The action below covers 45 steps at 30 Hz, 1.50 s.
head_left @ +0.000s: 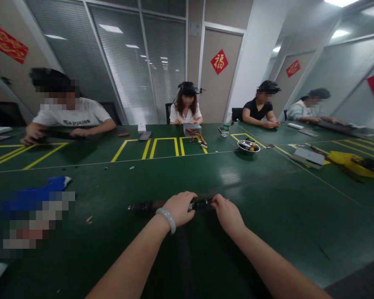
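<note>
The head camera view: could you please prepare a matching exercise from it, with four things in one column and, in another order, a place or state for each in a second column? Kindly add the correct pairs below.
Column 1
1. Long black rod-like object
2. Pale, smooth, ring-shaped bracelet
3. Clear plastic bottle
4. Round, shiny metal bowl

Column 2
A. Standing upright on the green table
B. Around the left wrist
C. Holding small black and yellow things
D. Stretching out leftward from the left hand

Right pairs: 1-D, 2-B, 3-A, 4-C
</note>
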Motion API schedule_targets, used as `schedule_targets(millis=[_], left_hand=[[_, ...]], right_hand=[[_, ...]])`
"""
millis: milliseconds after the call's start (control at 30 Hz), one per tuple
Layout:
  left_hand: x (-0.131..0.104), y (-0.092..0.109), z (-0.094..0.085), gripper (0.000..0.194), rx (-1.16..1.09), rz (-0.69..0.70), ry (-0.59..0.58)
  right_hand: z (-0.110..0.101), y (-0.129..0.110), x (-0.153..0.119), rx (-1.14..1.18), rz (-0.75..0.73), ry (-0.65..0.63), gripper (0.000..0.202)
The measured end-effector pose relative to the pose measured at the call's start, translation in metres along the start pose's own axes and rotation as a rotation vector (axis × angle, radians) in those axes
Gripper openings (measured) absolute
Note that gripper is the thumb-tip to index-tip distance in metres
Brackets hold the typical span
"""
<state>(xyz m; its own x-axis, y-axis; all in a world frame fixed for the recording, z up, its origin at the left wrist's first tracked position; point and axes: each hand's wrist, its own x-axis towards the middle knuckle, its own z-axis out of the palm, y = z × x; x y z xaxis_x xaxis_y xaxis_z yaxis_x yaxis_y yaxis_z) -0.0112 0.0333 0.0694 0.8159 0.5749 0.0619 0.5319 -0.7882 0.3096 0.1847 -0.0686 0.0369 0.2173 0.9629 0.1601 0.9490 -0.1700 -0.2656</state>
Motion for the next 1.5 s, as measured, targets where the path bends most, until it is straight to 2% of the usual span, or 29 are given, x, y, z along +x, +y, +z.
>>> schedule_targets(millis=[133,267,433,600,833,1133,1400,1500], left_hand=[[0.008,0.013,0.012,0.028,0.015,-0.011,0.039],[0.009,0.013,0.014,0.023,0.043,0.02,0.057],[0.008,0.013,0.014,0.018,0.058,0.012,0.107],[0.01,0.011,0.017,0.012,0.044,0.046,0.115],[0.011,0.01,0.017,0.016,0.025,0.035,0.125],[0.011,0.012,0.017,0.012,0.052,-0.007,0.105],[0.011,0.01,0.02,0.011,-0.013,0.088,0.14],[0.011,0.009,0.021,0.012,-0.018,0.083,0.139]], right_hand=[[-0.008,-0.006,0.004,0.023,-0.012,0.04,0.008],[-0.005,-0.01,0.006,0.072,-0.056,0.109,0.01],[0.004,-0.004,0.004,0.103,-0.09,0.032,0.009],[-0.001,-0.005,0.004,0.149,-0.097,0.003,0.016],[-0.002,-0.007,0.005,0.147,-0.135,0.008,0.018],[-0.002,-0.007,0.005,0.105,-0.16,0.05,0.02],[-0.004,-0.005,0.005,0.121,-0.171,0.084,0.018],[-0.003,-0.005,0.006,0.133,-0.189,0.077,0.018]])
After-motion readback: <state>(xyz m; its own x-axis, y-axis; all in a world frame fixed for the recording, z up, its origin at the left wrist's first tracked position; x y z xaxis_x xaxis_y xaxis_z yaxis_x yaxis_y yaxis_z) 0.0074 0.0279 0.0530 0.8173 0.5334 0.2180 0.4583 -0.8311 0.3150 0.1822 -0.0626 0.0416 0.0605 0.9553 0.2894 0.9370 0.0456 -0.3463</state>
